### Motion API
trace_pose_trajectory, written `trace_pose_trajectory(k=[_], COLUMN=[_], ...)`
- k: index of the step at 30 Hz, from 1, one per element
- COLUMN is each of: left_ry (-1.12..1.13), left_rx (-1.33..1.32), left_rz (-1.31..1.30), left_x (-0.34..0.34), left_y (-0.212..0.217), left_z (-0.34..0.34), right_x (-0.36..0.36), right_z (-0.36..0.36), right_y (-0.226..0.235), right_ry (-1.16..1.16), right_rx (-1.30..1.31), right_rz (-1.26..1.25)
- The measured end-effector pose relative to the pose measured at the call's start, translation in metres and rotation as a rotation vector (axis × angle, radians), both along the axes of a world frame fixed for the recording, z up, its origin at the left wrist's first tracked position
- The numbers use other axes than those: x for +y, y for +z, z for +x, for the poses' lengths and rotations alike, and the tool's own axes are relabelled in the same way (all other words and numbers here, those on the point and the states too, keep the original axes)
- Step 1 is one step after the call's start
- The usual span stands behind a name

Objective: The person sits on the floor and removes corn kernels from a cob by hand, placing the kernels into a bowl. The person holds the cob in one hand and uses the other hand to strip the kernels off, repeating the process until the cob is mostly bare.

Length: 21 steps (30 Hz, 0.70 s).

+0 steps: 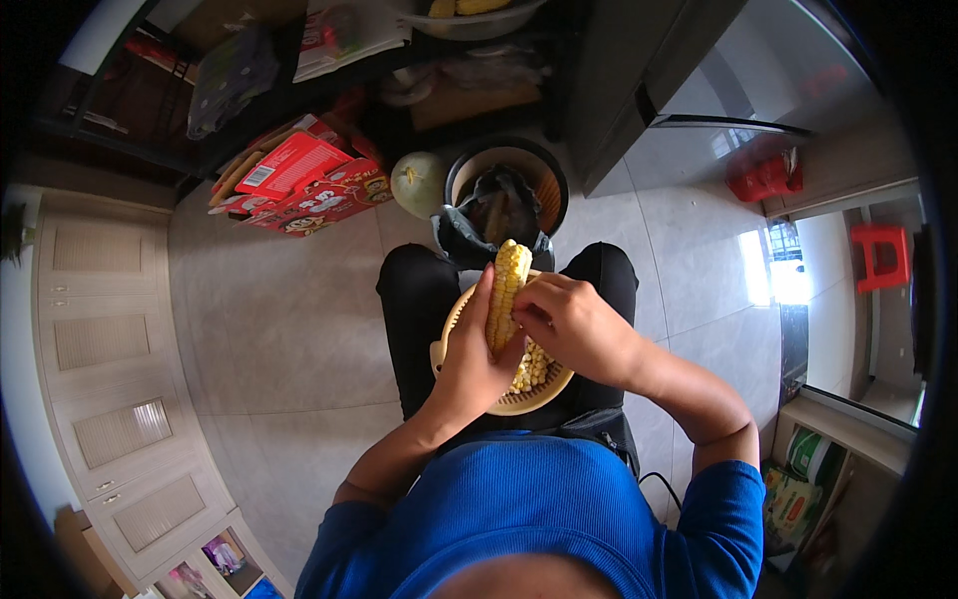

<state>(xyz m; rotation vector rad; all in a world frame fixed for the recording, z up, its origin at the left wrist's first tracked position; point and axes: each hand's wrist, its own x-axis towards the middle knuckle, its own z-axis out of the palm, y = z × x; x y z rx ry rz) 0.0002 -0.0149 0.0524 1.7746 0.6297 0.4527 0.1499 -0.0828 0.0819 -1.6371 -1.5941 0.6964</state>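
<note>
My left hand [474,361] is wrapped round an ear of yellow corn [507,285], holding it upright with its tip pointing away from me. My right hand [579,324] is curled against the ear's right side, thumb and fingers pressed at the kernels; the fingertips are partly hidden. Under both hands a pale yellow plastic basket [519,404] with slotted sides rests between my thighs. Loose corn kernels [536,371] lie inside it, partly covered by my hands.
Just beyond my knees stands a round bin [559,190] lined with a dark bag [461,235]. Left of it are a pale green round melon [417,185] and a red cardboard box [319,185]. A dark shelf rack holds a bowl [479,22] with corn. A red stool [880,257] stands far right.
</note>
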Motion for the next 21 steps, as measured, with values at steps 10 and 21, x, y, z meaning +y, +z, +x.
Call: trace_pose_trajectory(k=[10,21], left_ry=[-0.122,0.073], left_rx=[-0.187,0.1], left_rz=[-0.682,0.213], left_x=[0.014,-0.008], left_y=[0.0,-0.012], left_z=[-0.002,0.002], right_x=[-0.007,-0.006], right_z=[0.009,-0.014], right_y=[-0.009,-0.018], right_ry=[0.136,-0.123], right_rx=[-0.059,-0.022], right_rz=[0.22,0.112])
